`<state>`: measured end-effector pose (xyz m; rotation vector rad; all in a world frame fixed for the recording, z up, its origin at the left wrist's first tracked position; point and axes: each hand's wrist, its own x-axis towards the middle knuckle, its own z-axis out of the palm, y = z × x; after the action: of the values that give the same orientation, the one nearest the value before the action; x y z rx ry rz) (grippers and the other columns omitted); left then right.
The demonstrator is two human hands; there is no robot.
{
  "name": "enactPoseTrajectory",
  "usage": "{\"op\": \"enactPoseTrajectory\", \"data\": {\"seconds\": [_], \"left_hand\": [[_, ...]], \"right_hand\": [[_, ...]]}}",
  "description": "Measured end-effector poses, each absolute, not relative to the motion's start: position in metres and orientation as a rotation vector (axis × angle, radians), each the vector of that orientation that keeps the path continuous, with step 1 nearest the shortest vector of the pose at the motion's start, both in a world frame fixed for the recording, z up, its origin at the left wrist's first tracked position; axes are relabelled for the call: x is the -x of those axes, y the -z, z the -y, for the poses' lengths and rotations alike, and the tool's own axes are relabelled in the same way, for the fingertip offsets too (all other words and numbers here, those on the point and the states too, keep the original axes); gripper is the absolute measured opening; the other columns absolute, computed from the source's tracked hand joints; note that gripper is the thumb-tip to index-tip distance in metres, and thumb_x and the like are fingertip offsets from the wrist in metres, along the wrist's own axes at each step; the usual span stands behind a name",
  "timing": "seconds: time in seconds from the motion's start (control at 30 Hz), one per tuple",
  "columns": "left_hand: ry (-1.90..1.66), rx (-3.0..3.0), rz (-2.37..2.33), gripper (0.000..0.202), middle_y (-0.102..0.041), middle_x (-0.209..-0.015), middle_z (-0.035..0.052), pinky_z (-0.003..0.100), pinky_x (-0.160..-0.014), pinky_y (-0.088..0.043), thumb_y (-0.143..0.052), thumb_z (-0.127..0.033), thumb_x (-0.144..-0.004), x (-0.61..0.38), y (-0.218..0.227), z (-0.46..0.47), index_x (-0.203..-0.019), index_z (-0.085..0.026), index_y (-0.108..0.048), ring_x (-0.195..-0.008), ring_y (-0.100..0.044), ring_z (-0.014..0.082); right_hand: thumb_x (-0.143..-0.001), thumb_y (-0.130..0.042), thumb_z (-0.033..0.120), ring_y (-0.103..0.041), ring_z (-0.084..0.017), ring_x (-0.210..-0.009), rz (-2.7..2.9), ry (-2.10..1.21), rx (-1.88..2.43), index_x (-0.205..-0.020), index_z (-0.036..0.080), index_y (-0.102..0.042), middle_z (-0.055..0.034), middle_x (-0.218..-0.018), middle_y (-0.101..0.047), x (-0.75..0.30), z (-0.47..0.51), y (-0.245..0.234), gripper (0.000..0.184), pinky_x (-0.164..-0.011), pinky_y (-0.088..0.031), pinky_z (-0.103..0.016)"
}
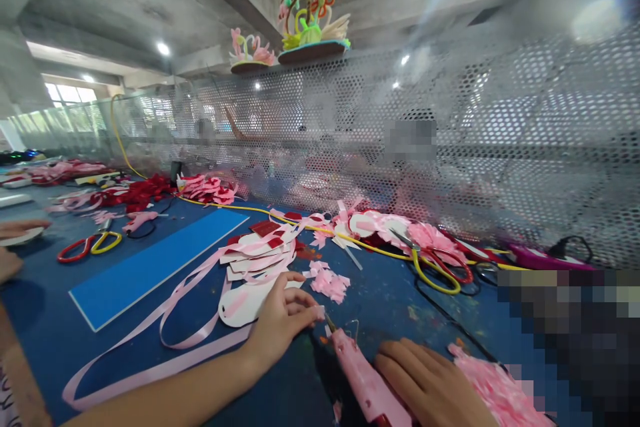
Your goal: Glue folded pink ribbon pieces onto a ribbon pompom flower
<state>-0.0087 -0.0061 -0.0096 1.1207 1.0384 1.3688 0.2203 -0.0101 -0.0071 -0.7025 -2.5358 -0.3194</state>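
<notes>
My left hand (286, 315) is pinched shut on a small piece of pink ribbon (319, 312), held at the nozzle of a pink glue gun (365, 377). My right hand (425, 373) grips the glue gun from its right side, fingers curled; the trigger is hidden. Just beyond my left hand lies a clump of folded pink ribbon pieces (329, 282). Left of it, white card cut-outs (243, 303) with pink strips are stacked. A long pink ribbon (165, 307) loops over the blue table from that stack. Beside my right hand sits a pink ribbon heap (500, 387).
Red-and-yellow scissors lie at left (90, 245) and another scissors pair at right (437, 267). A blue board (157, 267) is at left, near another person's hand (20, 230). A yellow cable (350, 238) runs before the perforated metal partition (325, 133).
</notes>
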Motion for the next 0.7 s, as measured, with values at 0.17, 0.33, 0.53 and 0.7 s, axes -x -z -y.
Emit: {"op": "enactPoseTrajectory", "data": {"seconds": [0.17,0.33,0.53,0.7], "left_hand": [[-1.344,-1.165,-1.054,0.048,-0.062,-0.071,-0.0033,0.024,-0.06,-0.044,-0.071,-0.023,-0.066,0.0078,0.0092,0.0075,-0.101,-0.021,-0.038,-0.059,-0.059,0.0115],[-1.311,-1.203,-1.08,0.046,-0.062,-0.072,-0.0026,0.024,-0.06,-0.043,-0.07,-0.024,-0.067,0.0073,0.0071,0.0091,-0.1,-0.021,-0.039,-0.063,-0.061,0.0129],[-1.315,-1.264,-1.075,0.042,-0.063,-0.073,-0.0017,0.024,-0.063,-0.042,-0.066,-0.019,-0.07,0.0085,0.0077,0.0094,-0.101,-0.02,-0.038,-0.064,-0.06,0.0122],[-1.315,-1.294,-1.072,0.041,-0.063,-0.074,-0.0013,0.025,-0.066,-0.042,-0.064,-0.018,-0.071,0.009,0.0088,0.0097,-0.102,-0.02,-0.038,-0.067,-0.06,0.0123]], "right_hand": [[-0.06,-0.04,-0.001,-0.054,-0.016,-0.067,2.574,0.317,0.697,-0.083,0.022,-0.053,-0.0016,-0.078,-0.062,-0.2199,0.0088,0.0085,0.035,-0.061,-0.039,-0.025],[-0.059,-0.041,-0.002,-0.051,-0.016,-0.065,2.566,0.269,0.704,-0.081,0.022,-0.053,-0.0007,-0.076,-0.061,-0.2192,0.0077,0.0132,0.035,-0.059,-0.036,-0.025],[-0.062,-0.042,-0.001,-0.048,-0.016,-0.063,2.55,0.252,0.689,-0.08,0.022,-0.053,-0.0007,-0.075,-0.06,-0.2191,0.008,0.0132,0.031,-0.058,-0.033,-0.026],[-0.066,-0.042,0.0,-0.048,-0.016,-0.063,2.575,0.243,0.696,-0.079,0.021,-0.053,-0.0009,-0.074,-0.059,-0.2191,0.009,0.0109,0.027,-0.058,-0.033,-0.026]]}}
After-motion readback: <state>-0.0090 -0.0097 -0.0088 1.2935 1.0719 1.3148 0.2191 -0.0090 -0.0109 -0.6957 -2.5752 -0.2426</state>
